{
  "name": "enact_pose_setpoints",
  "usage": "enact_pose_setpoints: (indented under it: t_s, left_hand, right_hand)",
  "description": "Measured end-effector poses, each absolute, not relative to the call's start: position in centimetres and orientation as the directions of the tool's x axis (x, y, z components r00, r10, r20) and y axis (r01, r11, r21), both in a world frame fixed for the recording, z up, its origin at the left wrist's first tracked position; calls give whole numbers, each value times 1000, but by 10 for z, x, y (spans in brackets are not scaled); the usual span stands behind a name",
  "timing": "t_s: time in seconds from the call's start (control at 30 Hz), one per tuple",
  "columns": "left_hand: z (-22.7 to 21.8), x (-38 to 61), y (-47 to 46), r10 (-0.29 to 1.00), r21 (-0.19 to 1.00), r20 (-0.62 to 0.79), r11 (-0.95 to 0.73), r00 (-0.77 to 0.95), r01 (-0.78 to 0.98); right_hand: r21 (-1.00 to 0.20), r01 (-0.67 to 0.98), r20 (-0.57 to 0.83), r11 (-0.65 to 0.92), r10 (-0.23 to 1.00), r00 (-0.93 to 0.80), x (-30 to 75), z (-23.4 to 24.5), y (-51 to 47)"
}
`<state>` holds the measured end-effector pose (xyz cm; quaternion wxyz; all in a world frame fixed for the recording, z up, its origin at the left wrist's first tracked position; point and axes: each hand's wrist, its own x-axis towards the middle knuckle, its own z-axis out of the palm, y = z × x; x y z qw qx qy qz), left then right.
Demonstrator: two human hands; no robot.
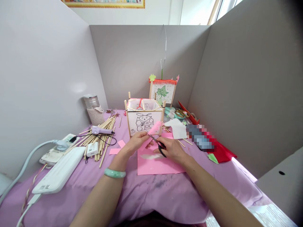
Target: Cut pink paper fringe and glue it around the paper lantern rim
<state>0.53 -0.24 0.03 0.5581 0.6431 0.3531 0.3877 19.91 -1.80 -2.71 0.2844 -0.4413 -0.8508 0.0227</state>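
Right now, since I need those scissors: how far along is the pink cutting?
Done: the back lantern wears a red fringe, and the near lantern has its frame and drawn panel. In hand: the left hand holds a pink strip while the right hand snips it with the scissors. Left, probably: the near lantern has no fringe, and most of the pink sheet is uncut.

Paper lantern (144,121), bamboo sticks (105,138), glass jar (92,105), white power strip (59,171), purple glue gun (101,130)
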Motion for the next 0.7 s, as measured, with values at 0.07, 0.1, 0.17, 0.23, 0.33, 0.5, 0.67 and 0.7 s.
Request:
enact_pose_setpoints:
  t_s: [0.07, 0.1, 0.17, 0.23, 0.33, 0.5, 0.67, 0.7]
  left_hand:
    - [0, 6, -3, 884, 993, 81, -109, 461, 36]
    - [1, 6, -4, 884, 994, 67, -98, 462, 41]
    - [1, 6, -5, 884, 996, 45, -75, 465, 47]
    - [2, 6, -5, 885, 997, 39, -68, 465, 46]
    - [3, 6, -6, 885, 996, 49, -78, 463, 44]
    - [6, 6, -9, 886, 996, 56, -82, 461, 37]
    - [7, 7, -10, 888, 996, 51, -79, 457, 43]
    - [7, 7, -10, 888, 996, 52, -81, 458, 44]
  right_hand:
    - [-291, 738, 454, 609, 767, -454, 199, -27, -18]
    - [-292, 735, 452, 612, 766, -458, 198, -27, -19]
    - [-291, 731, 454, 618, 761, -463, 198, -28, -19]
    - [-289, 733, 456, 616, 762, -461, 198, -29, -18]
    - [-287, 739, 453, 609, 766, -456, 197, -28, -18]
    - [-288, 748, 455, 598, 772, -443, 197, -26, -18]
    - [-276, 754, 458, 596, 771, -442, 197, -28, -17]
    - [-274, 754, 459, 597, 770, -443, 197, -28, -17]
